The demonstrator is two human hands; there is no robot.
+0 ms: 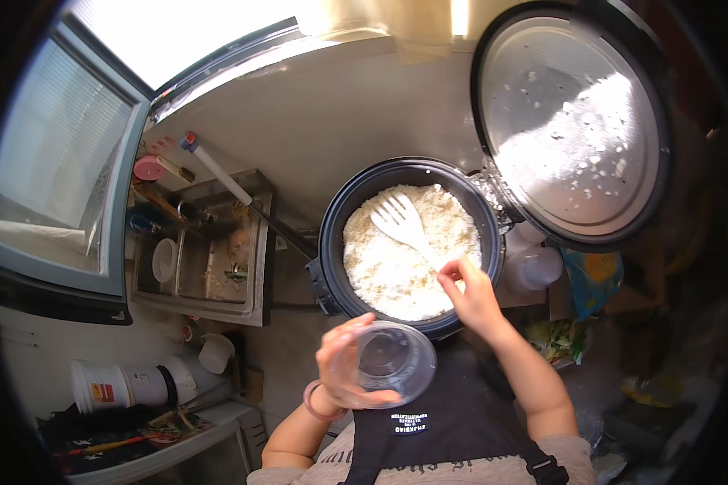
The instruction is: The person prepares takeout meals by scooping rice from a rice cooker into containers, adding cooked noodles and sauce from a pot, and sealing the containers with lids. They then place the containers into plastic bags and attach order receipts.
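Note:
My left hand [346, 370] grips a clear round plastic container [397, 364], which looks empty, just in front of a large rice cooker [333, 291]. White cooked rice [376, 273] fills much of the cooker's pot. On the rice lies a white slotted spatula [397, 221], its handle pointing towards me. My right hand [470, 291] pinches the end of that handle between thumb and fingers, above the near right part of the pot. The cooker's round lid [570, 127] stands open at the upper right, with grains of rice stuck to its metal inside.
A steel sink [261, 267] with a white bowl [165, 259] in it is at the left. Stacked clear plastic containers [537, 267] stand right of the cooker, beside a blue and yellow bag [594, 279]. White buckets [121, 385] lie lower left; an open window [60, 157] is upper left.

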